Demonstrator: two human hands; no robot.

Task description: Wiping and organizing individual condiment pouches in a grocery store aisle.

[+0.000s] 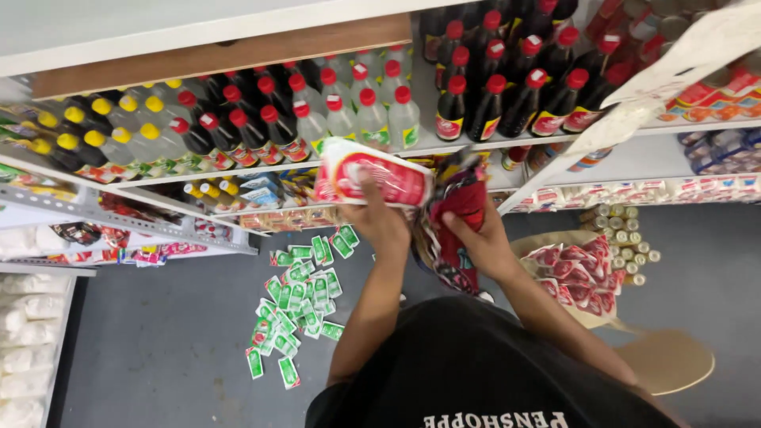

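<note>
The red-and-white packet (372, 178) sits in our left hand (379, 220), its grip closed around it, just in front of the shelf (444, 147) of red-capped bottles (476, 95). Our right hand (476, 242) clutches a bunch of red packets (456, 230). We judge the step to be shelving. At four o'clock, a cardboard box (531, 246) on the floor (158, 349) holds more red packets; green sachets (297, 305) lie loose at seven o'clock.

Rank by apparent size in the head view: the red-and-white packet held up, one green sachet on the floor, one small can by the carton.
1. Red-and-white packet, though nearest the camera.
2. Green sachet.
3. Small can; close to the sachet, so unsure.
</note>
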